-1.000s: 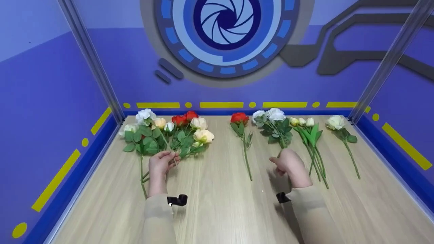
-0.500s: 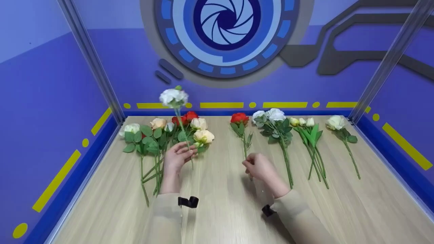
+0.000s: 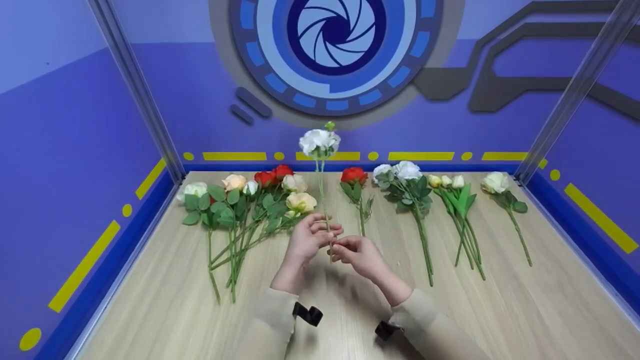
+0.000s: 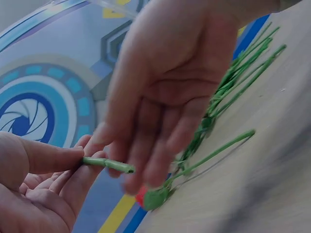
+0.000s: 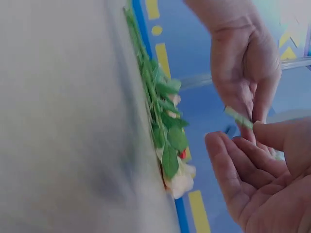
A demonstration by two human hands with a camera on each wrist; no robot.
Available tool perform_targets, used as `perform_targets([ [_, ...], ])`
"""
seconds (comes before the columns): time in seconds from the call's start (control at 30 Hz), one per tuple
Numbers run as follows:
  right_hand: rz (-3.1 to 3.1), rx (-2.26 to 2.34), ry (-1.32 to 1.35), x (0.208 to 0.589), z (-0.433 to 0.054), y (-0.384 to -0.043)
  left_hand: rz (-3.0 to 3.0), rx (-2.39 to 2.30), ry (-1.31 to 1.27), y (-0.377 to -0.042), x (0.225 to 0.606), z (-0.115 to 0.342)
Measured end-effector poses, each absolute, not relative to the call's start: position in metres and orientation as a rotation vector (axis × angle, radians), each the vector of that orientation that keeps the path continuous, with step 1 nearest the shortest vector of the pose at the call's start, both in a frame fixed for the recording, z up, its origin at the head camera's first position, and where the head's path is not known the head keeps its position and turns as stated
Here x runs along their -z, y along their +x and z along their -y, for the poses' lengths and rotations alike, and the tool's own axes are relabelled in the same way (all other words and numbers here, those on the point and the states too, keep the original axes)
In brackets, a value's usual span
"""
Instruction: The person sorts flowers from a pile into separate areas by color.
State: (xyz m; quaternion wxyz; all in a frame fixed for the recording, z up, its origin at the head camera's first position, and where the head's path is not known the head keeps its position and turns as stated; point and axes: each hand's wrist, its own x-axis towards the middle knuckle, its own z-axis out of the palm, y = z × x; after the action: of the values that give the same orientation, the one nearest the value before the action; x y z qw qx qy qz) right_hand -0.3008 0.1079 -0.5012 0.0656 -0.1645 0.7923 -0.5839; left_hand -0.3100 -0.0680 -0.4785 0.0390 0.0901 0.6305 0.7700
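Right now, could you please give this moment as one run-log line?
left hand: pinches white flower, raised upright; right hand: at lower stem, contact unclear; single red flower: lying on table

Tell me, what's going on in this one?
Someone's left hand is holding a white flower upright above the table, pinching it by the stem. The right hand is right at the stem's lower part, though whether it grips there is hard to tell. The other flowers lie on the table: a pile to the left, a red flower beyond the hands, and a white bunch, tulips and a pale rose to the right.
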Motion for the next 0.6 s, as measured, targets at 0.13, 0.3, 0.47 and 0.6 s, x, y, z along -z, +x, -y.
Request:
perform_targets([
  [0.13, -2.324, 1.818, -0.463, 0.496, -0.110, -0.299, -1.959, -2.327, 0.326, -0.307, 0.480, 0.059],
  [0.3, -2.364, 1.778, -0.516, 0.492, -0.112, -0.298, -1.980, -2.276, 0.379, -0.305, 0.483, 0.052],
  [0.47, -2.416, 1.691, -0.569, 0.488, -0.119, -0.298, -2.070, -2.178, 0.414, -0.303, 0.484, 0.046],
  [0.6, -2.508, 1.606, -0.536, 0.483, -0.129, -0.300, -2.173, -2.118, 0.397, -0.303, 0.484, 0.046],
])
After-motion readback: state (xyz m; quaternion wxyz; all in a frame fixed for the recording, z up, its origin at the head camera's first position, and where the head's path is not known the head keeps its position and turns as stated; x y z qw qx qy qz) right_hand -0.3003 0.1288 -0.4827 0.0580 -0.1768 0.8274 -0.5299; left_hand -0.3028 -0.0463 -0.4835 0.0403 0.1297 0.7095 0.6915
